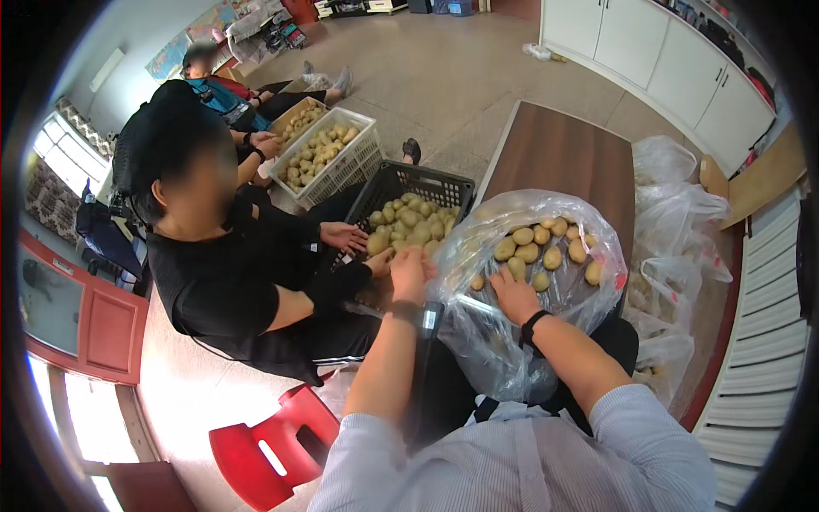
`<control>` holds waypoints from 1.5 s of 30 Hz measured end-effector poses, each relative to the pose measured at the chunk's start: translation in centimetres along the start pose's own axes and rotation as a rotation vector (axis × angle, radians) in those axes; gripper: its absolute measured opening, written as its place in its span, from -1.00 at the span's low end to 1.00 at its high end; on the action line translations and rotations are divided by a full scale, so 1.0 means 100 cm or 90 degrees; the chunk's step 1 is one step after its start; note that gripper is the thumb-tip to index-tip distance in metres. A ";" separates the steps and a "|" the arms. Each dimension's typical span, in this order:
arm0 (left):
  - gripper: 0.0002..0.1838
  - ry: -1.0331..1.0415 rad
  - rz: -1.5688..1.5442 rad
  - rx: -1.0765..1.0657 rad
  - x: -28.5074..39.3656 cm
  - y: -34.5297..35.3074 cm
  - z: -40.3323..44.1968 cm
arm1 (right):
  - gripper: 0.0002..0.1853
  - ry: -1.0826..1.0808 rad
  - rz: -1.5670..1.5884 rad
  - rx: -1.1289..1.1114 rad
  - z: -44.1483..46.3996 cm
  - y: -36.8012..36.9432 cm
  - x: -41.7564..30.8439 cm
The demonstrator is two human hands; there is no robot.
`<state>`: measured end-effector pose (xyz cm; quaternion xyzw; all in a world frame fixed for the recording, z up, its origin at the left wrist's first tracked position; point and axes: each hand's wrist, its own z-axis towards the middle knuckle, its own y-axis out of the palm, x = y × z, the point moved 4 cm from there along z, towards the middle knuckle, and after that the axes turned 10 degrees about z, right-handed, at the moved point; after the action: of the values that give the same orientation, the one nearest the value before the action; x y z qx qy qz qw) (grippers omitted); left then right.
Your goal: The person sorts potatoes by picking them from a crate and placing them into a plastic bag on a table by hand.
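A clear plastic bag (478, 341) lies wide open on the front end of a brown table (554, 154), with several potatoes (553, 258) spread inside it. My right hand (514, 296) reaches into the bag, fingers apart, next to potatoes at its near left side. My left hand (411, 271) is at the near right corner of a black crate (465, 189) of potatoes (415, 219), close to the bag's left edge. Its fingers are bent, and what they hold, if anything, is hidden.
A co-worker in black (230, 273) sits at the left, hands by the black crate. Behind are a white crate (350, 171) of potatoes and another person (223, 98). Filled plastic bags (674, 273) line the right side. A red stool (299, 422) stands lower left.
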<state>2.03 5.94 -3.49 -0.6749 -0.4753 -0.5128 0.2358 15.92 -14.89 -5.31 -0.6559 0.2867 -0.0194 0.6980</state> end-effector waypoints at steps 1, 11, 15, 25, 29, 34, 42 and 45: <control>-0.76 0.003 -0.002 -0.002 0.004 0.004 -0.005 | -0.62 0.000 -0.003 0.003 -0.006 0.003 0.005; -0.77 0.000 0.090 -0.088 0.017 0.037 -0.045 | -0.57 -0.045 0.061 -0.005 -0.053 0.003 0.035; -0.75 -0.002 0.128 -0.121 0.018 0.038 -0.053 | -0.50 -0.031 0.159 0.090 -0.058 -0.012 0.031; -0.69 -0.027 0.248 -0.199 0.010 0.052 -0.056 | -0.48 0.362 0.908 0.005 -0.040 -0.014 0.013; -0.60 -0.038 0.322 -0.258 0.008 0.053 -0.058 | -0.48 0.271 1.039 -0.025 -0.031 -0.029 -0.018; -0.55 -0.074 0.315 -0.306 0.023 0.059 -0.077 | -0.55 0.204 1.029 -0.047 -0.021 -0.047 -0.044; -0.62 -0.089 0.264 -0.445 0.008 0.057 -0.063 | -0.58 0.119 0.784 -0.010 -0.013 -0.053 -0.051; -0.61 -0.048 0.250 -0.378 0.010 0.057 -0.064 | -0.59 0.024 0.682 0.107 -0.012 -0.034 -0.038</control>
<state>4.09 -1.30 0.71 -0.8109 -0.1751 -0.5483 0.1058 13.43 -14.90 -0.74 -0.3599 0.5908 0.3042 0.6549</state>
